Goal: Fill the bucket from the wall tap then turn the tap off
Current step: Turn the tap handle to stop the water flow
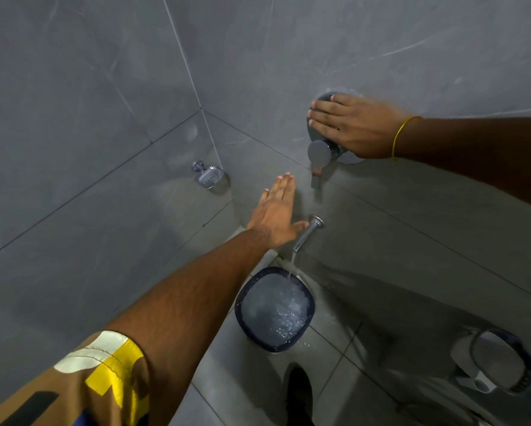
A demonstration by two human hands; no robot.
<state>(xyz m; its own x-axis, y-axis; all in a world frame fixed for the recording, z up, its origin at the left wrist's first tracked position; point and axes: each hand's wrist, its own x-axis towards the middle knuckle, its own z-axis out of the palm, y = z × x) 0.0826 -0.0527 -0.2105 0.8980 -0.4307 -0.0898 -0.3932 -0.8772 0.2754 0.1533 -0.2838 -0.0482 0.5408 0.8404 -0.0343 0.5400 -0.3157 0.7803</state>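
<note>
The bucket (275, 309) stands on the floor (325, 358) directly below the spout (307, 233), with water in it. On the wall (381, 41) above the spout sits the tap control (322, 152), under the right hand (353, 127). The left hand (275, 210) lies flat just left of the spout. Farther left, a soap dish (210, 176) hangs near the corner. A second container (500, 361) sits near right.

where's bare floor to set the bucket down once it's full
Bare tiles lie beside the bucket, between it and the left wall, and to its right before the grey bin. It is crowded behind the bucket, under the spout, and just in front, where a dark shoe stands.
</note>
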